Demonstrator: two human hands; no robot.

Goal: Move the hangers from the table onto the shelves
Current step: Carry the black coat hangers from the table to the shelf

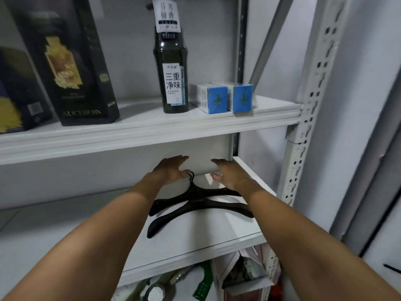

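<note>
Several hangers (196, 202) overlap, count unclear; right hand (227, 175) wrist covers one end.

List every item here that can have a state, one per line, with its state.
hangers, lying flat on the shelf, overlapping
left hand, open, holding nothing
right hand, open, holding nothing
green bottle, upright, capped
blue boxes, lying side by side, closed
dark box, upright, closed
carton, torn open
</note>
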